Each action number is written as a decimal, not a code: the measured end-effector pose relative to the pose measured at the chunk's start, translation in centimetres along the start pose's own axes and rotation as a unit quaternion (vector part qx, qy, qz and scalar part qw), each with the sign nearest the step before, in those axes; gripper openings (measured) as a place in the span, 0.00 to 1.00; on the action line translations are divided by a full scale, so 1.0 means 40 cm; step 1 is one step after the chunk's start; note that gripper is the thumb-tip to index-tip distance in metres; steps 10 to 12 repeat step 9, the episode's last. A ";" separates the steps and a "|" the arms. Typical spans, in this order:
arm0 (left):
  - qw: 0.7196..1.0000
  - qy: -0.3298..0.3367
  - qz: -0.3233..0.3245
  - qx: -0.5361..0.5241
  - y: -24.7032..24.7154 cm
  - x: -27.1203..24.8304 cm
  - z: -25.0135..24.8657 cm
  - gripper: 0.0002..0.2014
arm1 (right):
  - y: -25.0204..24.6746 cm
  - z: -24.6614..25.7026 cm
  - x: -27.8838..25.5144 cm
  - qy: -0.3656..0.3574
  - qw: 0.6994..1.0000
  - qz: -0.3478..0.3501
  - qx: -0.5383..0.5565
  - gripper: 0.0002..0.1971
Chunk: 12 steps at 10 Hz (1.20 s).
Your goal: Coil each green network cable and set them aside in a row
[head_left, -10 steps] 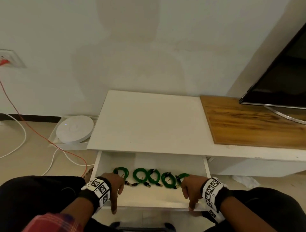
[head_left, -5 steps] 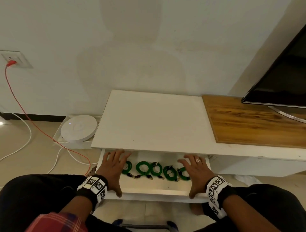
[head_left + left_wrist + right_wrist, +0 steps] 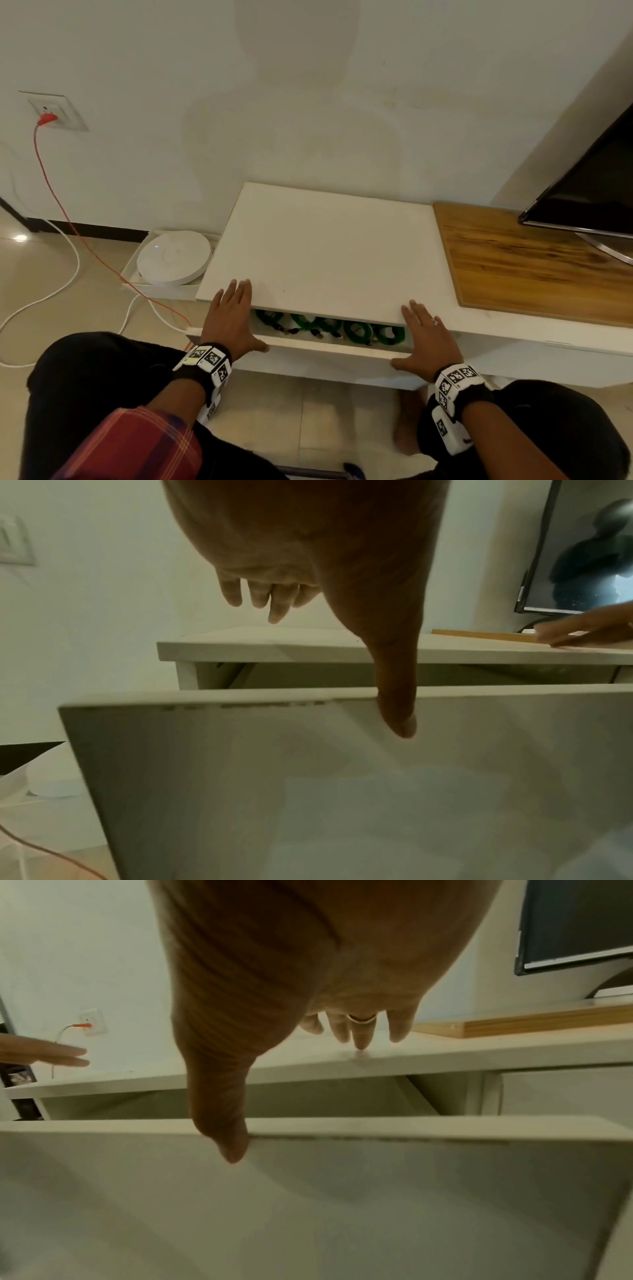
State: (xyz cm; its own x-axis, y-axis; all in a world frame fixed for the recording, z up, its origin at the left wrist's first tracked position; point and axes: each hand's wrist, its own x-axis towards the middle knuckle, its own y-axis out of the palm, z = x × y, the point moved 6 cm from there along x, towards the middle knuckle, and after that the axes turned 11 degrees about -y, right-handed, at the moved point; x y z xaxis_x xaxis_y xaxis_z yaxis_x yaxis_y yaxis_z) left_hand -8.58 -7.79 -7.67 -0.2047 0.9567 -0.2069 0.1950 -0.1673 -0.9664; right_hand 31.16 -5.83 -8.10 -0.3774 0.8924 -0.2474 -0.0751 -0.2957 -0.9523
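Several coiled green network cables (image 3: 358,332) lie in a row inside the white drawer (image 3: 329,347), half hidden under the cabinet top. My left hand (image 3: 229,322) lies flat on the drawer's left front edge, fingers straight and reaching over the cabinet top (image 3: 325,253), thumb (image 3: 397,718) on the drawer front. My right hand (image 3: 426,339) lies flat on the right front edge in the same way, its thumb (image 3: 229,1145) on the drawer front (image 3: 308,1204). Neither hand holds anything.
A round white device (image 3: 173,257) sits in a tray on the floor at the left, with white and red cords (image 3: 68,219) running to a wall socket (image 3: 51,111). A wooden board (image 3: 534,267) and a TV (image 3: 589,192) stand at the right.
The drawer has slid most of the way in, so the cables are now partly covered. Both hands went from curled over the front edge to flat, and moved forward with it.
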 end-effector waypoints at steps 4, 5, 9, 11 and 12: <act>0.995 -0.050 -0.063 -0.059 -0.017 0.074 -0.015 0.40 | -0.037 0.000 0.051 0.069 0.994 -0.081 -0.003 0.30; 0.996 -0.045 -0.062 -0.039 -0.003 0.081 -0.021 0.37 | -0.051 0.012 0.053 0.074 0.994 -0.080 -0.025 0.27; 0.999 -0.031 -0.022 -0.001 -0.058 0.063 -0.070 0.23 | -0.087 0.042 0.035 0.077 0.997 -0.032 -0.004 0.26; 0.999 -0.031 -0.022 -0.001 -0.058 0.063 -0.070 0.23 | -0.087 0.042 0.035 0.077 0.997 -0.032 -0.004 0.26; 0.999 -0.031 -0.022 -0.001 -0.058 0.063 -0.070 0.23 | -0.087 0.042 0.035 0.077 0.997 -0.032 -0.004 0.26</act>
